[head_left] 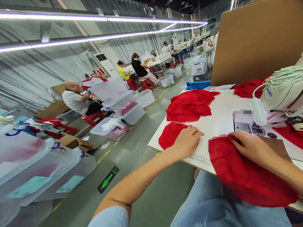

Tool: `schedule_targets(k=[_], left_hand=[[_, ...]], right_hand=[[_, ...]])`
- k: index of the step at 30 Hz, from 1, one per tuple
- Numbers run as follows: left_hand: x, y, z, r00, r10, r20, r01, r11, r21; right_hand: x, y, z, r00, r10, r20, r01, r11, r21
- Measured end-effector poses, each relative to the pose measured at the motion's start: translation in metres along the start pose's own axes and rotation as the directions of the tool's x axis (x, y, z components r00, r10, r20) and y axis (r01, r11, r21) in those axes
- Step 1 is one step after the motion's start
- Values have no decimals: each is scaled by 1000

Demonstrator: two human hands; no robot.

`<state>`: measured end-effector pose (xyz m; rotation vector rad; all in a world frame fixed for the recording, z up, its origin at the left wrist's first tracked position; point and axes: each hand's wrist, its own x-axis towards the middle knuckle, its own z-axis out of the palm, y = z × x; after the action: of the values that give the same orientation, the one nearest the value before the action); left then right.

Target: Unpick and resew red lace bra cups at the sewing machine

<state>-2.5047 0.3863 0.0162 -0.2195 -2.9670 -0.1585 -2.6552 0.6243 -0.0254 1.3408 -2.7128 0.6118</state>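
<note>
My left hand (187, 141) lies over the right side of a small red fabric piece (168, 136) with a lace edge, on the white sewing table. Its fingers are stretched and slightly bent, and the fabric under them is partly hidden. Between thumb and fingers, my right hand (247, 145) pinches the top edge of a larger red lace-edged fabric piece (239, 171). That piece hangs over the front edge of the table onto my lap. Behind my left hand sits a heap of red fabric (190, 105).
A sewing machine (284, 91) with a lamp (258, 110) stands at the right, more red fabric (248, 88) behind it. A cardboard sheet (255, 44) rises at the back. Left of the aisle are stacked plastic bins (63, 167) and several seated people.
</note>
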Motion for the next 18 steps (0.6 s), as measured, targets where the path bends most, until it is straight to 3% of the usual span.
schedule_targets(k=[3,6,9,12,18], left_hand=[[8,2,0,997,-74,-20,74,997,-1],[2,-14,2,978,-181,-107,173,982,-79],[-11,-31,9,979,-185,-87,179,981,-73],[-24,-46,18,980,-186,-64,190,980,61],[-39,-77,25,979,-123,-160,134,989,57]], right_hand=[[-10,-8,-6,987,-73,-144,49,985,-163],[-29,-19,-8,945,-230,-231,180,959,-220],[-44,-26,6,947,-267,-177,249,961,-118],[-44,-28,25,953,-286,-103,269,951,-155],[-4,-32,31,909,-416,38,416,896,-153]])
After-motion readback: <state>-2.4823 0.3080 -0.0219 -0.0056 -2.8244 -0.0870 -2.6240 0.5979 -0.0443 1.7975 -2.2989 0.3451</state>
